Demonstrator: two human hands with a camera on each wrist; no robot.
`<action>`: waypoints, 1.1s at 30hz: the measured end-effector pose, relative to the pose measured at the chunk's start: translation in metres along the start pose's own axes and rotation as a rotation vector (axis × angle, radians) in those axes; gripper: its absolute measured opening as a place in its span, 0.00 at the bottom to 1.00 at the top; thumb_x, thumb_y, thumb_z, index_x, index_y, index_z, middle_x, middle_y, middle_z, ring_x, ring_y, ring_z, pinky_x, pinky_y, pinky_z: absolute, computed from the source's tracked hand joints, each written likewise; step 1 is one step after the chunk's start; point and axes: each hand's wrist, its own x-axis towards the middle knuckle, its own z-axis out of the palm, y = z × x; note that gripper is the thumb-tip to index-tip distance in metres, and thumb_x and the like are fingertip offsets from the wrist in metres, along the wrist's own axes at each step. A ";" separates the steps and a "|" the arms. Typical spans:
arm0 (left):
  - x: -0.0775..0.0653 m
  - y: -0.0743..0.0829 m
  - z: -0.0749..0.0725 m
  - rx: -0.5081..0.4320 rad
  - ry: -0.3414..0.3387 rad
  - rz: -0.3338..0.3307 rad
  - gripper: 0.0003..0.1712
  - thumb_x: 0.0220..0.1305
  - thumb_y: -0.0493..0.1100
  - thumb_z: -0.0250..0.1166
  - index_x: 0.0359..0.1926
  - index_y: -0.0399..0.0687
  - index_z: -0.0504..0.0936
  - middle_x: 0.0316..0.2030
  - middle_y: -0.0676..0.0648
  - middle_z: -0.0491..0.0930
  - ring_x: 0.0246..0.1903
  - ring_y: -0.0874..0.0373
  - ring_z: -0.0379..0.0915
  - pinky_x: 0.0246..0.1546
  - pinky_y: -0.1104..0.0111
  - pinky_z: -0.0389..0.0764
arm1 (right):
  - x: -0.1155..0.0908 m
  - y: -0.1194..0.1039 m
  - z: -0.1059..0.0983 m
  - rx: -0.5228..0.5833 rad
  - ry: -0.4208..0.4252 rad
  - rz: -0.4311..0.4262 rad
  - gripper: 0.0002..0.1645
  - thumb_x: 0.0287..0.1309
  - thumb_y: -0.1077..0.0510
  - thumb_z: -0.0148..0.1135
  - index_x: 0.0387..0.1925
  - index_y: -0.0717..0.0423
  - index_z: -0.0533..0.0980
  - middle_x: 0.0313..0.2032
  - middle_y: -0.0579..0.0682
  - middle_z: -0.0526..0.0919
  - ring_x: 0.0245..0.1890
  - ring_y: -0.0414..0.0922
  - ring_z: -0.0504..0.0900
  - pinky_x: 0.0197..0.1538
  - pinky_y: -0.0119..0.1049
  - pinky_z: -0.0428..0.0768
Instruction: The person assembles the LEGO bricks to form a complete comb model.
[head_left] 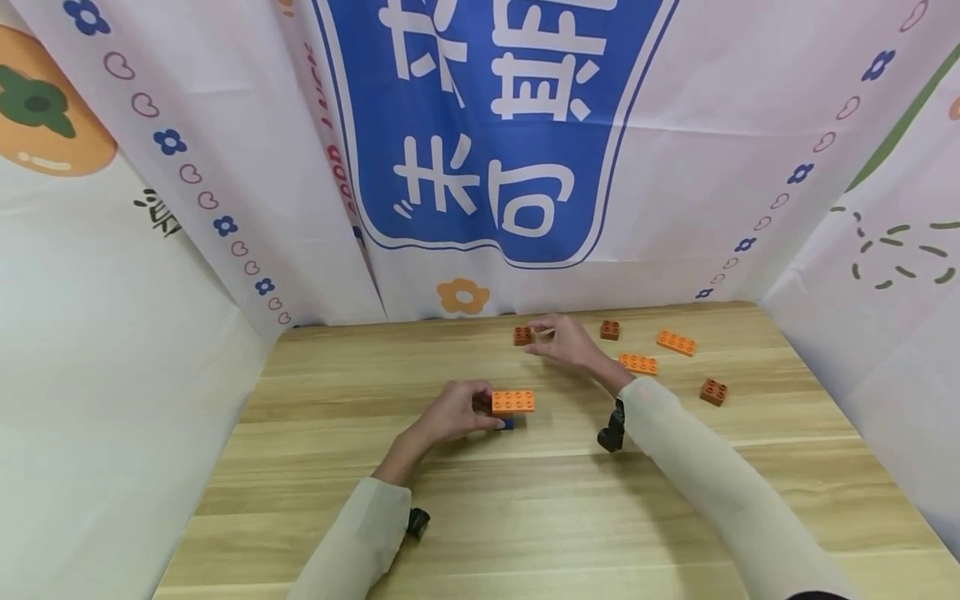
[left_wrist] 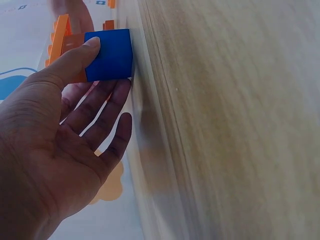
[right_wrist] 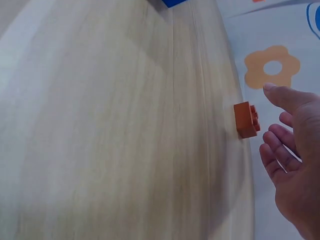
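My left hand [head_left: 450, 410] pinches a small stack of toy building bricks, thumb on the near side and fingers behind. At the bottom of the stack is a blue brick [left_wrist: 111, 56], with a brown-orange brick [left_wrist: 75, 42] on it and an orange eight-stud brick [head_left: 513, 403] across the top. Farther back, my right hand [head_left: 567, 342] reaches toward a brown-orange four-stud brick [head_left: 522, 336] by the back wall. In the right wrist view its thumb and fingers are spread apart beside that brick [right_wrist: 245, 121], with nothing held.
To the right on the wooden table [head_left: 600, 533] lie two orange eight-stud bricks, one [head_left: 638, 363] by the right wrist and another [head_left: 677, 342] behind it. Two brown-orange bricks, one at the back [head_left: 610, 330] and one nearer [head_left: 714, 392], stand there too. A printed cloth [head_left: 675, 208] hangs behind.
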 end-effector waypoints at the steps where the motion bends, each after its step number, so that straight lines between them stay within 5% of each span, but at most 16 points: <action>1: 0.000 0.000 0.000 0.003 0.000 -0.001 0.15 0.60 0.40 0.81 0.44 0.45 0.85 0.40 0.51 0.88 0.39 0.62 0.82 0.43 0.68 0.85 | 0.001 0.001 0.001 -0.001 -0.002 -0.001 0.34 0.61 0.56 0.79 0.64 0.67 0.79 0.60 0.64 0.84 0.58 0.59 0.85 0.57 0.50 0.86; 33: 0.000 0.000 0.000 -0.017 -0.003 -0.007 0.15 0.60 0.40 0.81 0.44 0.44 0.85 0.40 0.51 0.88 0.39 0.63 0.82 0.42 0.69 0.85 | 0.019 0.020 0.020 -0.024 0.009 0.043 0.30 0.61 0.59 0.79 0.63 0.62 0.82 0.60 0.60 0.85 0.58 0.55 0.85 0.60 0.49 0.84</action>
